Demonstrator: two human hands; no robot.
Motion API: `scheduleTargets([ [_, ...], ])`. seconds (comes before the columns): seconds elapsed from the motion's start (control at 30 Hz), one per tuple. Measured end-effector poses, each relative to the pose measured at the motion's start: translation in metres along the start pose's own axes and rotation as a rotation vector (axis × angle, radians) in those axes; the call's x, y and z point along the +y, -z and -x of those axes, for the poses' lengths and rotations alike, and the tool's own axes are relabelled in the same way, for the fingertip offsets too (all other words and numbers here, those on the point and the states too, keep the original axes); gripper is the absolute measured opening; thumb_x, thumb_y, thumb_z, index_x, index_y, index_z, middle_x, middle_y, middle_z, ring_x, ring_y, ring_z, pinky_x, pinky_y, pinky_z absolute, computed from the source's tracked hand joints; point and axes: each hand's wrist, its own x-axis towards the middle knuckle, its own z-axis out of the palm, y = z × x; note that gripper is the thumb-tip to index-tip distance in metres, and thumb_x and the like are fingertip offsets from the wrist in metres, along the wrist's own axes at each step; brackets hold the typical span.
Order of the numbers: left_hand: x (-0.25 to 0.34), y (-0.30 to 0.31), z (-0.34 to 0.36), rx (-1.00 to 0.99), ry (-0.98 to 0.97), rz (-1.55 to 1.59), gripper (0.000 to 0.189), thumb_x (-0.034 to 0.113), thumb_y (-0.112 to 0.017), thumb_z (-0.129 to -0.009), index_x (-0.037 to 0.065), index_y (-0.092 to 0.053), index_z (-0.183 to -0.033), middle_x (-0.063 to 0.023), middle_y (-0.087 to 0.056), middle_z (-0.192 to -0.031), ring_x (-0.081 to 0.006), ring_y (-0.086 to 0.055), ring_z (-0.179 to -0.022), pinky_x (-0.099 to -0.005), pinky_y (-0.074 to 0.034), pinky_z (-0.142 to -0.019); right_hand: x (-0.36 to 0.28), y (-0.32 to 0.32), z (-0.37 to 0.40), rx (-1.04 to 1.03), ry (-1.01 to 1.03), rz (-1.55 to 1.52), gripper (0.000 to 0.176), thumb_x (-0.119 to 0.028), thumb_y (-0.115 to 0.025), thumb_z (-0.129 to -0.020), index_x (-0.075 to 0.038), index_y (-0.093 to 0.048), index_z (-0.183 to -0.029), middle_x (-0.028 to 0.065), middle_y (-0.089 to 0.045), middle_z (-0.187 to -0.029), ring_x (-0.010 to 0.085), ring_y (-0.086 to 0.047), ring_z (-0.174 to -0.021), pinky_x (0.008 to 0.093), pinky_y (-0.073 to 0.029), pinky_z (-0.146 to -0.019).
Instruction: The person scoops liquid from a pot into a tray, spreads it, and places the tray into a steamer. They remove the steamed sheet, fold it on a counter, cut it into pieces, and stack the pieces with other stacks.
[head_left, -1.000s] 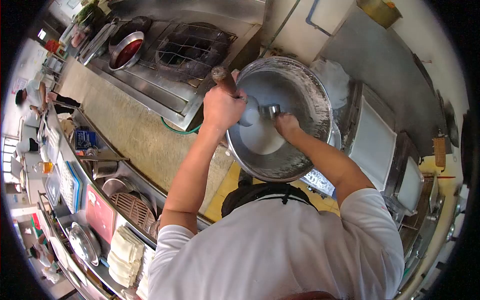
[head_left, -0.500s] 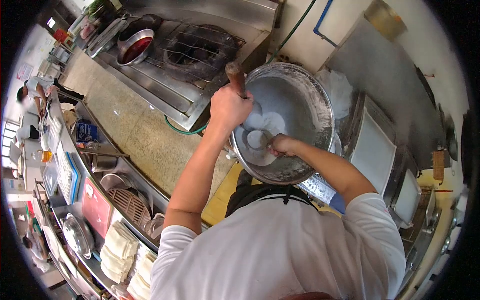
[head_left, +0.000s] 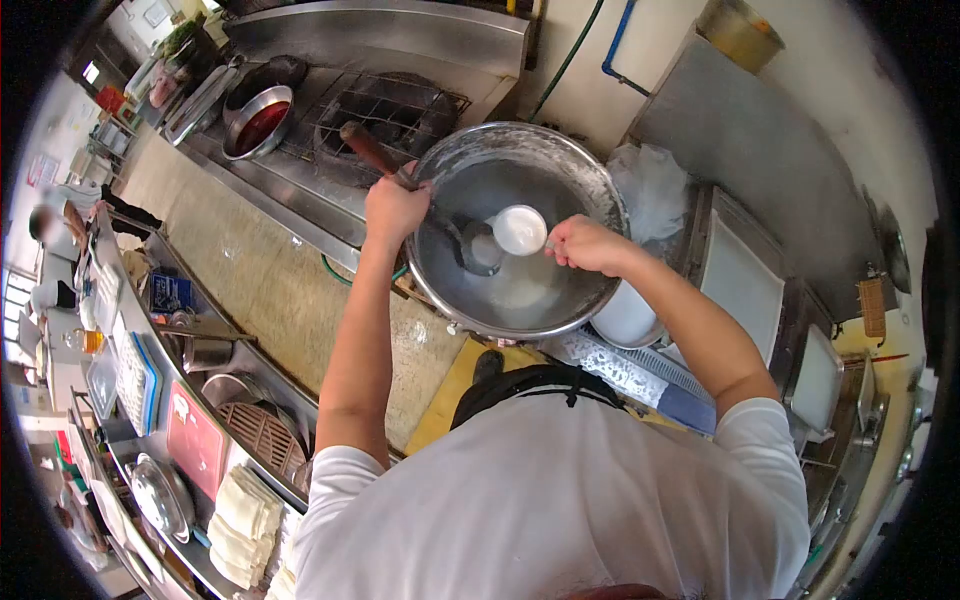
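My left hand [head_left: 397, 207] is wrapped round a long ladle with a brown wooden handle [head_left: 368, 148]. Its dark bowl dips into the thin whitish liquid at the bottom of a big round metal pot [head_left: 425, 290]. With fingers closed, my right hand [head_left: 585, 245] grips the short handle of a small cup [head_left: 520, 231], which holds white liquid and hangs over the pot. White residue coats the pot's inner wall.
A stove grate [head_left: 385, 118] and a bowl of red liquid [head_left: 262, 124] lie beyond the pot. White trays [head_left: 740, 290] stand at right. The left counter holds a red board [head_left: 195, 435] and folded cloths [head_left: 245, 520]. A co-worker [head_left: 75, 215] stands far left.
My right hand has raised the small cup out of the liquid, now full. My left hand has moved left with the ladle, whose handle leans further left. The pot appears further left.
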Motion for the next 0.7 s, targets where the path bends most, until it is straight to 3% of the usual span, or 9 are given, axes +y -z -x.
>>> scheduleTargets([
  [0.1,-0.012,-0.008,-0.004,0.159,-0.049,0.074,0.045,0.022,-0.076,-0.081,0.015,-0.072,-0.125,-0.0206,-0.068,-0.126,-0.0386,-0.065,-0.117,-0.0422,-0.049,-0.102,0.008,0.012,-0.007,0.075,0.042,0.011,0.016,0.0,-0.057,-0.087,0.004,-0.071,-0.093,0.0086,-0.068,-0.079,0.0159,-0.062,-0.073,0.0329,-0.046,-0.062],
  [0.2,-0.009,-0.006,-0.009,0.176,-0.17,0.387,0.031,0.003,-0.072,-0.082,0.006,-0.075,-0.112,-0.0218,-0.064,-0.134,-0.034,-0.064,-0.12,-0.0396,-0.049,-0.105,0.011,0.019,-0.008,0.087,0.029,-0.012,0.017,0.0,-0.058,-0.085,0.004,-0.071,-0.094,0.0081,-0.068,-0.079,0.0166,-0.061,-0.072,0.0331,-0.046,-0.062],
  [0.3,0.006,-0.027,-0.015,0.07,-0.01,1.238,0.022,-0.015,-0.059,-0.082,-0.001,-0.071,-0.094,-0.0236,-0.064,-0.132,-0.0302,-0.066,-0.118,-0.0386,-0.05,-0.104,0.01,0.019,-0.009,0.124,0.027,-0.018,0.013,-0.003,-0.056,-0.086,0.003,-0.064,-0.077,0.0113,-0.068,-0.093,0.0145,-0.055,-0.066,0.0316,-0.045,-0.058],
  [0.4,0.022,-0.028,-0.014,0.11,0.046,1.351,0.025,-0.022,-0.048,-0.082,-0.002,-0.063,-0.081,-0.0244,-0.064,-0.132,-0.0304,-0.066,-0.117,-0.0388,-0.051,-0.103,0.014,0.024,-0.005,0.13,0.032,-0.034,0.015,-0.005,-0.055,-0.088,0.002,-0.064,-0.077,0.0111,-0.068,-0.093,0.0144,-0.054,-0.067,0.0313,-0.045,-0.058],
  [0.5,0.019,-0.02,-0.013,0.169,0.085,1.393,0.025,-0.021,-0.047,-0.084,-0.002,-0.062,-0.082,-0.0254,-0.063,-0.133,-0.0325,-0.067,-0.115,-0.0393,-0.052,-0.1,0.013,0.029,0.005,0.118,-0.009,-0.066,0.017,-0.005,-0.055,-0.089,0.002,-0.063,-0.076,0.0114,-0.068,-0.094,0.0144,-0.053,-0.067,0.0316,-0.045,-0.058],
  [0.6,0.018,-0.003,-0.014,0.204,0.122,1.444,0.023,-0.017,-0.044,-0.087,-0.002,-0.06,-0.084,-0.0266,-0.06,-0.136,-0.0347,-0.066,-0.116,-0.0398,-0.053,-0.097,0.017,0.035,0.016,0.162,0.003,-0.107,0.013,-0.003,-0.058,-0.087,0.003,-0.069,-0.092,0.0058,-0.064,-0.075,0.0138,-0.055,-0.064,0.032,-0.042,-0.054],
  [0.7,0.032,0.021,-0.011,0.23,0.1,1.496,0.021,-0.015,-0.042,-0.089,-0.002,-0.058,-0.085,-0.0271,-0.057,-0.14,-0.0367,-0.065,-0.116,-0.04,-0.054,-0.096,0.023,0.044,0.026,0.116,0.041,-0.047,0.013,-0.003,-0.057,-0.086,0.003,-0.069,-0.089,0.0056,-0.064,-0.076,0.0141,-0.055,-0.064,0.0328,-0.042,-0.053],
])
